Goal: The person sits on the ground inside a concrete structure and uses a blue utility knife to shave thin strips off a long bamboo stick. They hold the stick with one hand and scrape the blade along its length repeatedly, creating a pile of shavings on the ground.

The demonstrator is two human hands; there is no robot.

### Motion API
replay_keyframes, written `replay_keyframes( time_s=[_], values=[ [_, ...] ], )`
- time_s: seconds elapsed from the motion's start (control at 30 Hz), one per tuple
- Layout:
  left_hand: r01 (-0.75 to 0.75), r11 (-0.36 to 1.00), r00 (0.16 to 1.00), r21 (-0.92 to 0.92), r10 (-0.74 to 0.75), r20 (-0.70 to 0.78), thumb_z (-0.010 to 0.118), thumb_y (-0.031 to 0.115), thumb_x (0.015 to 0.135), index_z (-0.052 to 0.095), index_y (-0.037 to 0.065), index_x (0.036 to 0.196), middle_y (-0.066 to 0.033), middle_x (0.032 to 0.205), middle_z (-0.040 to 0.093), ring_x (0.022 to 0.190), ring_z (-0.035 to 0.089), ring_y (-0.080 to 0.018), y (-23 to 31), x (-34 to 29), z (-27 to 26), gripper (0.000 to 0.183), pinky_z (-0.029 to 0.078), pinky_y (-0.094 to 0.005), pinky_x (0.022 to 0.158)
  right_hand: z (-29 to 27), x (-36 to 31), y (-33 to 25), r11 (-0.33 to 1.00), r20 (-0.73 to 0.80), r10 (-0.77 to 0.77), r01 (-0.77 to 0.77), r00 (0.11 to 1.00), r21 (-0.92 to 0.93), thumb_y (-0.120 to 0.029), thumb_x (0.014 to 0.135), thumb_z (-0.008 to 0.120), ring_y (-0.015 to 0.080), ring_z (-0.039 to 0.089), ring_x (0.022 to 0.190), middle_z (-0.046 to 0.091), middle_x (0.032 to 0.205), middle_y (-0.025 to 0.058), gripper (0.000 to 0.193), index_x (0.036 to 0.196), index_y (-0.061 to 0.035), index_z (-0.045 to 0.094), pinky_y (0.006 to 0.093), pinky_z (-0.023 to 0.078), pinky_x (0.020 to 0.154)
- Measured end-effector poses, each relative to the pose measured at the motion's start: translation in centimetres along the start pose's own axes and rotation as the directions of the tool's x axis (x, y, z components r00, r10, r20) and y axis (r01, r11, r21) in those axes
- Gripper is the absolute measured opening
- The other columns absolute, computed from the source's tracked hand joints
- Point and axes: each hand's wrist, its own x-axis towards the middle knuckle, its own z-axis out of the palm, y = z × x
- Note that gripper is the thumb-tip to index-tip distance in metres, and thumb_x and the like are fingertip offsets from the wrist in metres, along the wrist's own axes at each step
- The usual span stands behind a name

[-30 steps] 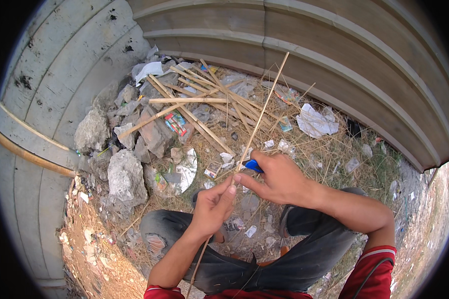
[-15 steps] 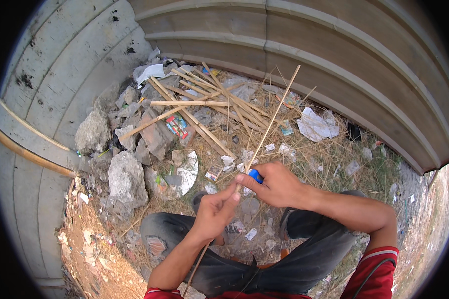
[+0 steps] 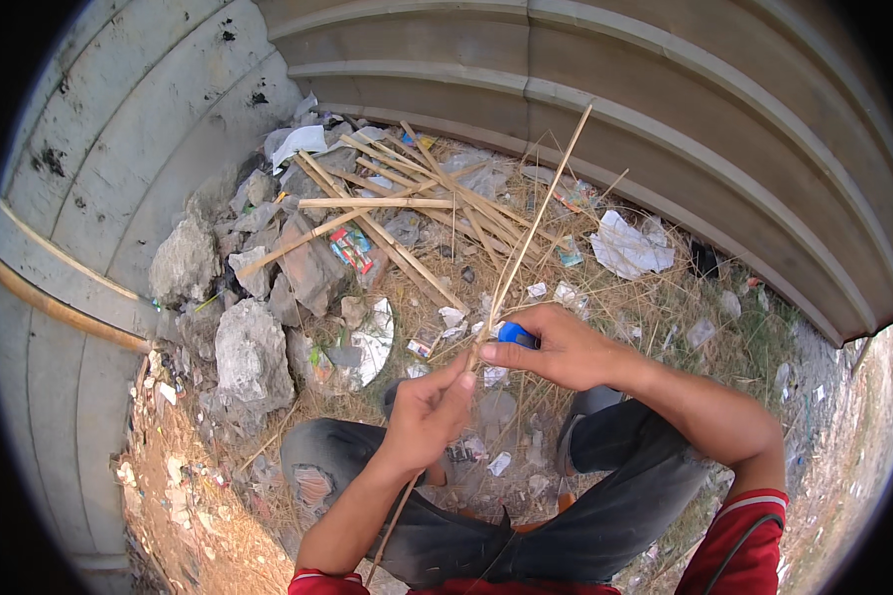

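Note:
Between my knees rises a long thin bamboo stick (image 3: pixel 544 203), leaning up and to the right. My left hand (image 3: pixel 425 409) is closed round it, thumb and fingers pinching it. The stick's lower part comes out below that wrist and runs down past my thigh. My right hand (image 3: pixel 558 349) is closed on a blue tool (image 3: pixel 516 335). Fingers hide most of the tool, so its kind cannot be made out. The right thumb presses against the stick just above my left fingers. Close to the hands, a thin strand seems to stand off the stick.
Several bamboo strips (image 3: pixel 407 203) lie crossed in a pile ahead. Grey rocks (image 3: pixel 253 357) and a red and green wrapper (image 3: pixel 352 250) sit to the left. White crumpled paper (image 3: pixel 630 245) lies on dry grass. Corrugated metal wall (image 3: pixel 645 109) closes the far side.
The stick has shifted slightly upward and stands a little steeper. My right hand and the blue tool have moved slightly right. My left hand stays nearly in place.

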Motion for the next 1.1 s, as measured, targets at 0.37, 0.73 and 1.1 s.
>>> replay_keyframes(
  time_s=[0.37,0.73,1.1],
  values=[
    [-0.020,1.000,1.000,-0.019,0.019,-0.024,0.055,0.021,0.108,0.046,0.002,0.151,0.0110,0.065,0.036,0.051,0.030,0.0005,-0.3,0.1,-0.2,0.048,0.023,-0.0216,0.046,1.2,-0.8,-1.8,0.960,-0.207,-0.111,0.051,0.972,-0.276,-0.055,0.090,0.069,0.0428,0.068,0.064,0.065,0.067,0.0220,0.058,0.086,0.0029,0.065,0.0483,0.054,0.061],
    [-0.017,0.993,1.000,0.120,0.018,-0.015,0.056,0.021,0.107,0.057,0.001,0.142,0.0113,0.065,0.039,0.053,0.031,0.0006,-0.9,-0.1,-0.5,0.039,0.023,-0.0218,0.048,3.1,-0.9,-1.6,0.924,-0.098,-0.069,0.026,0.993,-0.381,-0.050,0.102,0.054,0.0436,0.064,0.062,0.061,0.062,0.0217,0.057,0.078,-0.0004,0.066,0.0504,0.051,0.060],
    [-0.086,0.996,0.996,0.028,0.087,-0.010,0.054,0.019,0.108,0.047,0.001,0.150,0.0097,0.064,0.036,0.049,0.027,-0.0011,0.8,0.4,0.4,0.046,0.022,-0.0226,0.045,1.8,-0.7,-1.7,1.000,-0.209,-0.016,0.018,0.978,0.009,-0.049,0.108,0.039,0.0353,0.059,0.058,0.056,0.059,0.0201,0.065,0.079,0.0020,0.065,0.0460,0.046,0.059]
  ],
)
